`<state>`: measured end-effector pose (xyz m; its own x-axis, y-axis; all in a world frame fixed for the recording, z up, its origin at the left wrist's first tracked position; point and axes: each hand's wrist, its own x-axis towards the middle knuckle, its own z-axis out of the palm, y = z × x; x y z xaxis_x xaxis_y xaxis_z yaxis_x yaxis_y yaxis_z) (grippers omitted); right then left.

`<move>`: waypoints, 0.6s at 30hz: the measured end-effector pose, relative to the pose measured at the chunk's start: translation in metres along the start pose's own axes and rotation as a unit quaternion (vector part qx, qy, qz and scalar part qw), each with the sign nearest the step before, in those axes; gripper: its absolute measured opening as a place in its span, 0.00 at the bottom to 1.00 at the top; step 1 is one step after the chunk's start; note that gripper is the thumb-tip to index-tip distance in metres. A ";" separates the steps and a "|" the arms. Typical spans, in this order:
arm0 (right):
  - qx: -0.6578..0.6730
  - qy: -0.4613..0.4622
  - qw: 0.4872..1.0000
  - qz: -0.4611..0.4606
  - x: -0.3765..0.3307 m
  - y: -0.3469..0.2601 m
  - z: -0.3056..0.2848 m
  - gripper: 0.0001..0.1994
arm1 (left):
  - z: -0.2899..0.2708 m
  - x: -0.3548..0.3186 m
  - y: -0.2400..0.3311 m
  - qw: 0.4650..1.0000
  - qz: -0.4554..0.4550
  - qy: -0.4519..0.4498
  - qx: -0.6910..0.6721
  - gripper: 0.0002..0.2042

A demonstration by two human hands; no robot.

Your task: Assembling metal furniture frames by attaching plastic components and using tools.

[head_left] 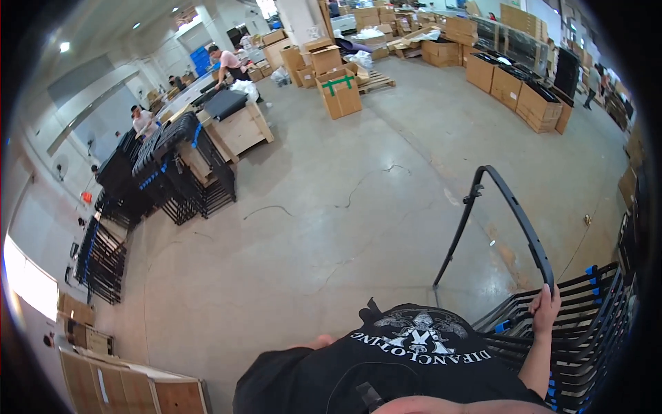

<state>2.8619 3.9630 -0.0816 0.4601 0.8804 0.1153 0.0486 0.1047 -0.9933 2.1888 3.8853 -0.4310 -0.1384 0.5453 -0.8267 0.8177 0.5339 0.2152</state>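
My right hand (544, 308) is closed around the end of a black bent metal tube frame (511, 198). The frame stands up from the floor in an arch, with small brackets along it. Just below and beside this hand is a stack of similar black tube frames (578, 331) with blue pieces on them. Of my left hand (324, 341), only a bit of skin shows past the black shirt; its fingers are hidden.
Black frames (183, 165) with blue pieces stand at the left, by a wooden crate (241, 127). Thin cords (358, 188) lie on the floor. Cardboard boxes (507, 88) line the back right. Flat brown panels (131, 386) lie lower left. A person (231, 65) bends over at the back.
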 end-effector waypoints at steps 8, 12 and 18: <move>-0.013 0.114 0.993 0.036 0.033 0.041 -0.006 0.11 | -0.228 0.126 0.138 0.986 -0.012 0.104 0.129 0.23; 0.008 0.177 0.984 0.037 0.092 0.039 0.000 0.11 | -0.253 0.164 0.277 0.994 0.024 0.077 0.077 0.23; 0.004 0.164 0.985 0.056 0.221 0.075 -0.061 0.13 | -0.229 0.212 0.487 0.963 0.199 0.006 0.183 0.20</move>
<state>3.0215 4.1366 -0.1309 0.7233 0.6905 -0.0052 -0.0264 0.0200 -0.9995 2.4302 4.4087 -0.3821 0.2211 0.6685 -0.7101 0.9492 0.0195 0.3140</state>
